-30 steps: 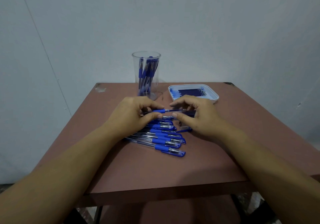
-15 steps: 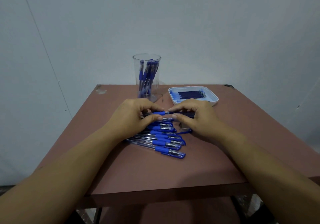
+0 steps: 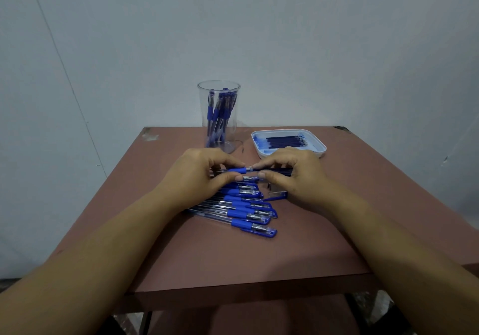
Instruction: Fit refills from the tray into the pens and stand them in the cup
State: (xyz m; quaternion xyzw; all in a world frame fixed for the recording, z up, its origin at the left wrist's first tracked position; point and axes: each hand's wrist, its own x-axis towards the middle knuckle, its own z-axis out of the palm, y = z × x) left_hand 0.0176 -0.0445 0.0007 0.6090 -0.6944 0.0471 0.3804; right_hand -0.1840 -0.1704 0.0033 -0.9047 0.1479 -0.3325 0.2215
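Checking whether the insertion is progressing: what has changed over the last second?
The right hand has edged left toward the left hand, narrowing the gap; the refill seems pushed slightly further into the pen. Both hands keep their holds; nothing was let go. The loose pens, cup and tray stay put on the table.

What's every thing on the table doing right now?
Cup, upright, holding pens.
Tray, flat, holding refills.
Pen, level, held at both ends.
Pile, lying flat, capped.
Cap, loose, lying on table.
Left hand, pinching the pen.
Right hand, pinching its other end.
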